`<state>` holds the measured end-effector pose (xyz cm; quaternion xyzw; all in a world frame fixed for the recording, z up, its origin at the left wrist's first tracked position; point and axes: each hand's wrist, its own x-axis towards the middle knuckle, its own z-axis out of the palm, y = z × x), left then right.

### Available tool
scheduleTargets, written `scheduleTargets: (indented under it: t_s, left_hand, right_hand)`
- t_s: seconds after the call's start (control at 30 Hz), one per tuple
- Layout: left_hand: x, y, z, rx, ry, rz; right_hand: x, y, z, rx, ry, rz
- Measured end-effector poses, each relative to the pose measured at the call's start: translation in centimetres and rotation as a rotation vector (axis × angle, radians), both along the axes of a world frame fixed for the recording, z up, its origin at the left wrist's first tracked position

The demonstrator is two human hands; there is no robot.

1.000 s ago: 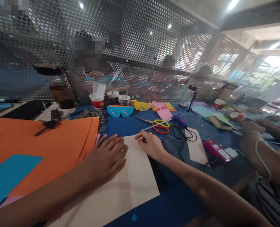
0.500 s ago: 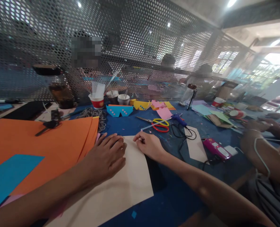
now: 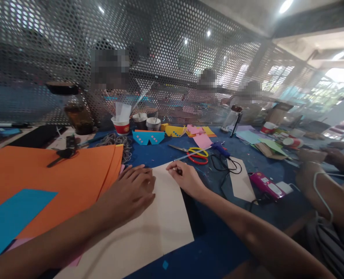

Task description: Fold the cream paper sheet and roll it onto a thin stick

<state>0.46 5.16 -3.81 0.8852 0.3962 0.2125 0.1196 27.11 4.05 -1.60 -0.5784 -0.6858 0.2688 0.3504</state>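
Note:
A large cream sheet of paper (image 3: 148, 232) lies before me with a faint crease down it. Flat across its left part rests my left hand (image 3: 137, 186), fingers stretched out, palm down. At the sheet's far right corner, my right hand (image 3: 186, 178) has thumb and forefinger closed on the paper's edge; the exact contact is partly hidden by the fingers. Just beyond that hand lie scissors (image 3: 199, 154) with red and yellow handles and a clear stick that reaches to a blue glue gun (image 3: 220, 149).
Orange sheets (image 3: 58, 170) and a blue piece (image 3: 21, 217) lie left. Blue paper glasses (image 3: 148, 137), cups (image 3: 121, 126) and yarn (image 3: 122, 145) stand behind. A pink device (image 3: 266, 185) lies right, near another person's arm (image 3: 325, 193). A perforated metal screen (image 3: 166, 50) borders the table.
The paper's near right corner has shifted slightly to the right. My right hand has moved a little rightward, its fingers at the sheet's edge. My left hand stays nearly in place.

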Motion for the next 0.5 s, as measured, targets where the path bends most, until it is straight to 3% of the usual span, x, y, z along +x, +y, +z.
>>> scheduleTargets:
  t_s: [0.17, 0.33, 0.5]
  left_hand:
    - [-0.2, 1.0, 2.2, -0.291, -0.304, 0.253]
    - [-0.3, 1.8, 3.3, -0.625, -0.563, 0.267]
    - [0.0, 1.4, 3.5, -0.948, -0.779, 0.3]
  right_hand:
    - [0.3, -0.2, 0.6, 0.074, 0.136, 0.075]
    - [-0.1, -0.6, 1.0, 0.135, 0.207, 0.17]
    - [0.1, -0.6, 1.0, 0.165, 0.233, 0.172]
